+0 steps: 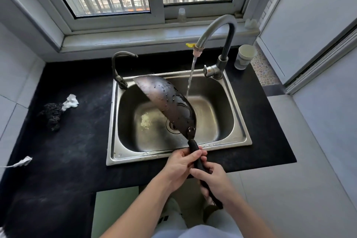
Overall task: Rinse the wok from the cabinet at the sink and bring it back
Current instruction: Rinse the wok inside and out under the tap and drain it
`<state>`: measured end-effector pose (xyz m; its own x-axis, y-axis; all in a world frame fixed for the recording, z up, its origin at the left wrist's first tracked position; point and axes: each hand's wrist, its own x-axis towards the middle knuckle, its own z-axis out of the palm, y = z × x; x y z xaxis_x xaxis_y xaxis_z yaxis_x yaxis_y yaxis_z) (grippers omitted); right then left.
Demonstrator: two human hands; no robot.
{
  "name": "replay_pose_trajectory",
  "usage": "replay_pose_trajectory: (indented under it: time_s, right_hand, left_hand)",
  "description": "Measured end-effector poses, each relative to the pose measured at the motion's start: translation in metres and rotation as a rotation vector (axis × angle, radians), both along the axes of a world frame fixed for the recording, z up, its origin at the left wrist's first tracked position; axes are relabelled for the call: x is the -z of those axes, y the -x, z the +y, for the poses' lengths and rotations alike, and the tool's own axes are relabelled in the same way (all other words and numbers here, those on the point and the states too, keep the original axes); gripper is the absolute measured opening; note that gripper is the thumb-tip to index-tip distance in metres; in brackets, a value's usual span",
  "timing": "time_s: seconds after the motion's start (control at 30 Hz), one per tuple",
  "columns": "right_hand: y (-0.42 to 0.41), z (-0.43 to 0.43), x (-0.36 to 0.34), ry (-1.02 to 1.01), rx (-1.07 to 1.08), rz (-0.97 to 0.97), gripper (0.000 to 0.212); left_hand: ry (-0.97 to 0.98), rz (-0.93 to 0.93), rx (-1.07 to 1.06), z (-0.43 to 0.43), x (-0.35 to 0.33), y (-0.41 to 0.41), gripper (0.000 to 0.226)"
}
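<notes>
Now left hand (179,166) and right hand (214,181) grip the tilted wok (168,104) over the sink (154,155), tap (207,32) running alongside.

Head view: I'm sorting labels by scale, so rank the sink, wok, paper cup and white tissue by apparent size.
1. sink
2. wok
3. paper cup and white tissue: these look alike, so unranked; the cup stands farther back.

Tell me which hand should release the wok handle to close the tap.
Right, probably. The tap lever is at the right rear of the sink, on the side of the right hand; the left hand grips the handle nearer the wok.
</notes>
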<state>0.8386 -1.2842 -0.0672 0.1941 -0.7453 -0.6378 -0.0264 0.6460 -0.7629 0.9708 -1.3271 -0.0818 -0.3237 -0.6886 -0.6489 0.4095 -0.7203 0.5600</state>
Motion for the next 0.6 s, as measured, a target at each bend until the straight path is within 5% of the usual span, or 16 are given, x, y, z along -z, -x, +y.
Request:
replay_pose_trajectory:
  time_s: [0.17, 0.4, 0.6]
  right_hand:
    - [0.007, -0.011, -0.004, -0.132, -0.073, 0.034, 0.013]
    - [-0.013, 0.0, 0.0, 0.308, -0.316, 0.912, 0.038]
    - [-0.01, -0.007, 0.006, 0.339, -0.221, 0.657, 0.017]
  left_hand:
    - [0.022, -0.205, -0.015, 0.004, 0.003, 0.01, 0.017]
    - [0.011, -0.277, -0.075, -0.003, 0.007, 0.012, 0.023]
    - [0.076, -0.44, -0.069, 0.0, 0.01, 0.001, 0.024]
